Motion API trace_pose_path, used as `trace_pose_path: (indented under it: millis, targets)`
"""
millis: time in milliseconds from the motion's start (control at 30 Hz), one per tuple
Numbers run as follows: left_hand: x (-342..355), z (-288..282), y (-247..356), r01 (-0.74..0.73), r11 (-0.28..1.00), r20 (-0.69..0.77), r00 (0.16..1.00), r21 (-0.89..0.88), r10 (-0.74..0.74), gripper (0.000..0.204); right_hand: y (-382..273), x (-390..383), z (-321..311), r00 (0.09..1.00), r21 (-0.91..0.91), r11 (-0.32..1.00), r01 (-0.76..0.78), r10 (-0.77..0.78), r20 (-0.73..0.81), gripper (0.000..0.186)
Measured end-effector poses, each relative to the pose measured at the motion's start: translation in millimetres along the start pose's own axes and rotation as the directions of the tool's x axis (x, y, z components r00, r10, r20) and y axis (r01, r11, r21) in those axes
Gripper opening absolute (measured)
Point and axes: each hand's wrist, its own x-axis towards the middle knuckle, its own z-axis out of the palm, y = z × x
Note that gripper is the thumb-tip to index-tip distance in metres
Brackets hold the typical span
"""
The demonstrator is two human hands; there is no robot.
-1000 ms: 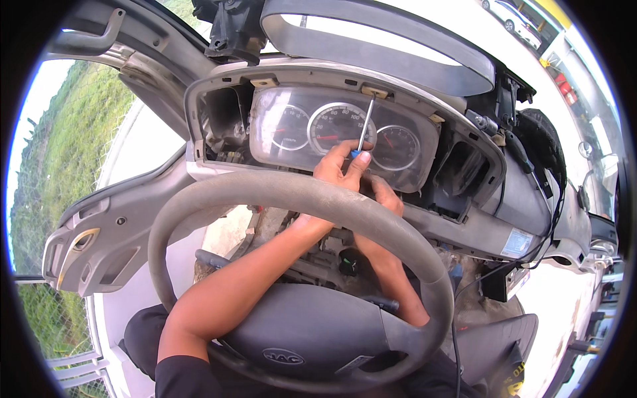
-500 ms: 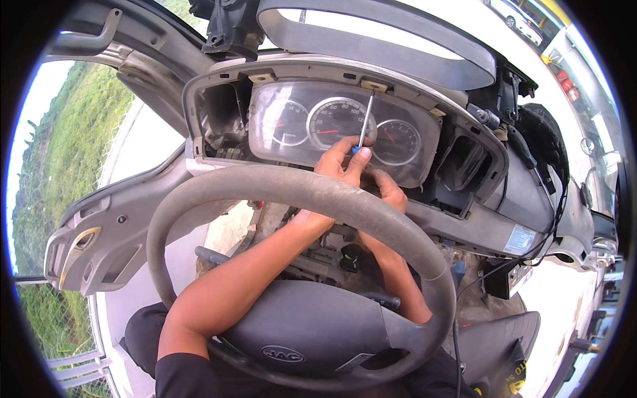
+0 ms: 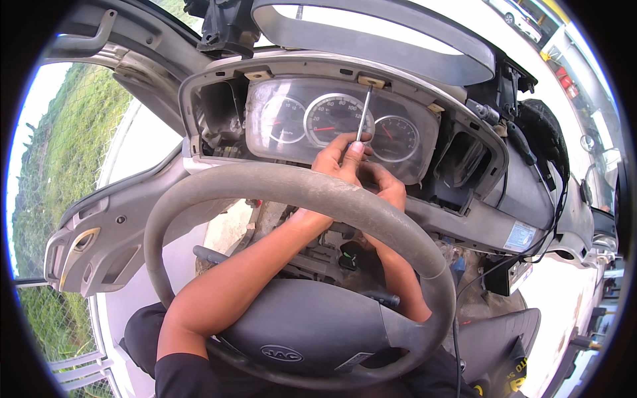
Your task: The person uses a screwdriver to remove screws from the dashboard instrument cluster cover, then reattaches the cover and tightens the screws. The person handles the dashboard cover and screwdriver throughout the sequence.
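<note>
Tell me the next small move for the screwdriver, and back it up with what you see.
I'd probably settle the tip of the screwdriver squarely on the tan tab above the gauge cluster. It points up at that tab, the left hand pinches it, and the right hand is just below, its grip hidden. Whether the tip is seated is too small to tell.

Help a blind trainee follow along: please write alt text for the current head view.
A person's left fingers pinch a slim metal shaft pointing up toward a pale tab above an instrument cluster in a partly dismantled dashboard. The right fingers are just below, to the right, their grip partly hidden. A grey steering wheel fills the foreground.
</note>
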Motion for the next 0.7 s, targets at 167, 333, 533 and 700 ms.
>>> trace_pose_path:
  millis: [167, 333, 533, 700]
  targets:
    - [1, -2, -6, 0.024, 0.987, 0.026, 0.999, -0.161, -0.02, 0.04, 8, 3, 4, 0.999, 0.062, 0.997, -0.035, 0.035, 0.013, 0.04]
    - [2, 0, -6, 0.09, 0.957, 0.071, 0.995, -0.274, -0.074, 0.041, -3, 0, 2, 0.993, 0.107, 0.987, -0.116, 0.116, 0.009, 0.04]
    - [5, 2, -4, 0.063, 0.975, 0.056, 0.997, -0.213, -0.052, 0.041, 3, 2, 2, 1.0, 0.111, 0.994, -0.016, 0.017, -0.01, 0.04]
    - [5, 2, -5, -0.105, 0.994, -0.147, 0.983, 0.027, 0.108, 0.049, 2, 2, 9, 0.998, 0.139, 0.99, -0.031, 0.038, -0.05, 0.038]
